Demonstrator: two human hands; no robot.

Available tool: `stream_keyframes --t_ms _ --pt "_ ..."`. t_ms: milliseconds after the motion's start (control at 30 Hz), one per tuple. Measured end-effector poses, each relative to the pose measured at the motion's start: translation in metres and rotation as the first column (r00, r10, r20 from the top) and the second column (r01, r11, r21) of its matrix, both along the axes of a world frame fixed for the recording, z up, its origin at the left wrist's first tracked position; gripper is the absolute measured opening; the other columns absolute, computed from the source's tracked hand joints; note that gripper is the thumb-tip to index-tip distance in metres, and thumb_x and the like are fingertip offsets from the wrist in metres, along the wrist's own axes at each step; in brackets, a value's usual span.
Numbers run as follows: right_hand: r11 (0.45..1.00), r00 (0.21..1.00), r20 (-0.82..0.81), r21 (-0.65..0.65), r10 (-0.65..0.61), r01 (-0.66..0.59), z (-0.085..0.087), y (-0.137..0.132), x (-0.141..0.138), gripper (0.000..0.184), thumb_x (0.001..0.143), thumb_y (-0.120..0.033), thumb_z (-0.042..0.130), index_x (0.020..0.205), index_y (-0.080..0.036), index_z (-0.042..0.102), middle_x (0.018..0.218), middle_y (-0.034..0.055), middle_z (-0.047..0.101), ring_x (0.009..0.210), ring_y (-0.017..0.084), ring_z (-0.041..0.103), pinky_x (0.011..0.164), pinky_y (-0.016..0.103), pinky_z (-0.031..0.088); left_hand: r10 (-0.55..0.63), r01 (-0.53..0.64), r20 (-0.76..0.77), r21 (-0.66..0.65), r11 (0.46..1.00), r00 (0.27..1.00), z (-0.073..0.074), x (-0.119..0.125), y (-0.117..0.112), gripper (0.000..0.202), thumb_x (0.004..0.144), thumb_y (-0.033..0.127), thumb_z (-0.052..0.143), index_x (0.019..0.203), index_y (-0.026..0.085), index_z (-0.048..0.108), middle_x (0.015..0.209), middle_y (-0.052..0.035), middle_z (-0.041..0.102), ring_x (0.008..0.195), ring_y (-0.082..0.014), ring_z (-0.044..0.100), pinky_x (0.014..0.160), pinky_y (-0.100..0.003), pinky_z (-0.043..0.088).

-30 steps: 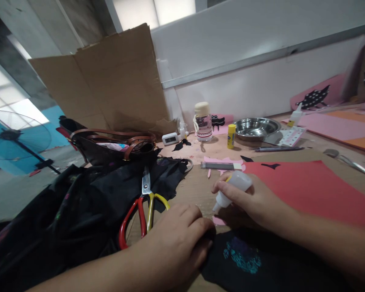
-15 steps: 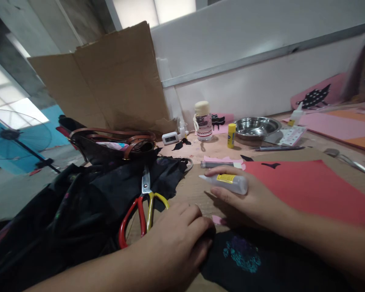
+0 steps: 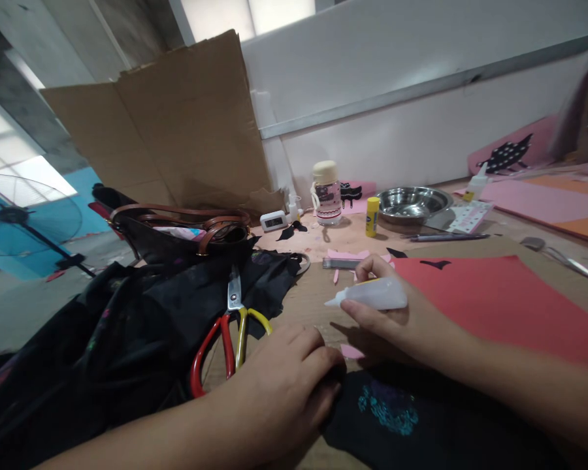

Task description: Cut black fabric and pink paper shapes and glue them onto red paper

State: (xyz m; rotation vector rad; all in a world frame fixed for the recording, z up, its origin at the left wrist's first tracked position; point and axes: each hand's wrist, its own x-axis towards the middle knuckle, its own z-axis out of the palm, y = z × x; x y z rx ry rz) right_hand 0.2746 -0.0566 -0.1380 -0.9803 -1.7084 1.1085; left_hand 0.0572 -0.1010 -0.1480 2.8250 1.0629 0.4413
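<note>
A clear glue bottle [image 3: 379,294] with a pointed nozzle lies sideways in my right hand [image 3: 396,313], gripped between thumb and fingers. Its nozzle aims left and slightly down, above the brown cardboard. My left hand [image 3: 294,378] rests with curled fingers at the edge of a black cloth piece [image 3: 445,418] printed in teal and purple. Whatever those fingers hold, if anything, is hidden. A small pink paper scrap [image 3: 351,352] lies between the hands. Scissors [image 3: 235,320] with red and yellow handles sit left of my left hand, blades on black cloth [image 3: 127,352].
Red paper [image 3: 494,300] spreads to the right. Behind stand a yellow glue stick [image 3: 371,217], a cream-lidded bottle [image 3: 327,196] and a steel bowl [image 3: 414,203]. A dark bag [image 3: 151,228] with brown straps is at left, before an upright cardboard sheet [image 3: 161,130].
The glue bottle has turned in my right hand, hiding most of its yellow label, and its nozzle has dipped. My right index finger is now more bent. My left hand stays put.
</note>
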Motion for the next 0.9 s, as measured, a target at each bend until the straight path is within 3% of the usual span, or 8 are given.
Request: stream_keyframes --t_ms 200,333,500,733,900 --pt "0.996 0.995 -0.101 -0.079 0.023 -0.031 -0.0015 0.0006 -0.0001 0.035 0.085 -0.051 0.070 0.088 -0.025 0.047 0.060 -0.0088 0.044 0.051 0.012 0.044 0.046 0.022 0.038 -0.012 0.012 -0.009 0.028 1.000 1.000 -0.0004 -0.0008 0.0012 0.016 0.094 0.020 0.057 0.108 0.019 0.066 0.096 -0.0054 0.065 0.088 -0.0230 0.059 0.076 -0.038 0.050" --pt "1.000 1.000 -0.030 -0.030 0.003 -0.004 -0.0011 0.0018 0.0011 0.038 0.087 -0.059 0.066 0.080 -0.023 0.055 0.064 -0.0032 0.054 0.058 0.014 0.054 0.052 0.025 0.044 -0.015 0.015 0.003 0.044 0.999 1.000 0.0014 -0.0007 0.0033 0.018 0.096 0.019 0.053 0.105 0.016 0.068 0.093 -0.0073 0.065 0.085 -0.0232 0.060 0.076 -0.039 0.051" --pt "0.993 0.995 0.056 0.084 -0.084 0.079 -0.0017 0.0023 0.0030 0.048 0.089 -0.065 0.062 0.070 -0.022 0.056 0.066 -0.0011 0.057 0.060 0.014 0.055 0.054 0.025 0.045 -0.050 0.051 -0.013 0.081 0.995 0.999 0.0022 -0.0028 0.0047 0.022 0.097 0.019 0.051 0.111 0.014 0.068 0.093 -0.0088 0.065 0.084 -0.0241 0.060 0.074 -0.039 0.051" --pt "0.999 0.995 0.097 0.037 0.029 -0.032 -0.0016 -0.0013 0.0025 0.045 0.090 -0.060 0.063 0.069 -0.022 0.055 0.061 -0.0015 0.057 0.057 0.014 0.058 0.049 0.024 0.047 -0.077 0.080 -0.026 0.131 0.988 0.997 0.0001 -0.0061 0.0043 0.032 0.098 0.020 0.050 0.126 0.018 0.065 0.092 -0.0080 0.064 0.078 -0.0238 0.058 0.067 -0.039 0.050" --pt "1.000 0.995 0.101 0.007 -0.010 0.009 -0.0002 -0.0046 0.0006 0.048 0.085 -0.064 0.068 0.067 -0.021 0.053 0.062 -0.0017 0.057 0.055 0.012 0.056 0.046 0.022 0.048 -0.080 0.083 -0.026 0.118 0.990 0.996 -0.0014 -0.0066 0.0056 0.033 0.097 0.020 0.051 0.127 0.017 0.066 0.094 -0.0086 0.063 0.081 -0.0233 0.058 0.069 -0.037 0.050"
